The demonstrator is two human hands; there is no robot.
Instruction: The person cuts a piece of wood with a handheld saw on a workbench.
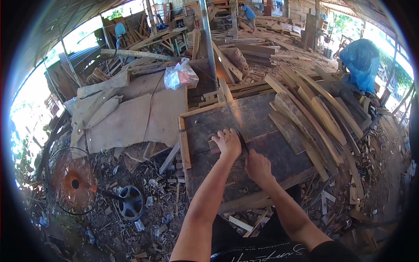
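My left hand [228, 144] bears down on a small piece of wood [214, 146] on the dark worktable [205, 159]. Its thumb sticks out to the left and its fingers curl over the far side; the palm hides most of the wood. Just to the right, my right hand [258, 167] is closed around the near end of a long, narrow, dark-bladed tool [242, 142]. The blade runs away from me past the left hand's fingers. I cannot make out its exact kind. Beyond the hands a narrow wooden strip [225, 91] lies across the table's far edge.
Long curved boards [305, 118] are stacked on the right. A clear plastic bag [181, 75] rests on brown sheets [131, 120] at the left. A standing fan [75, 183] is near left. Wood scraps cover the ground. Far off, a person in blue [249, 13] bends among lumber.
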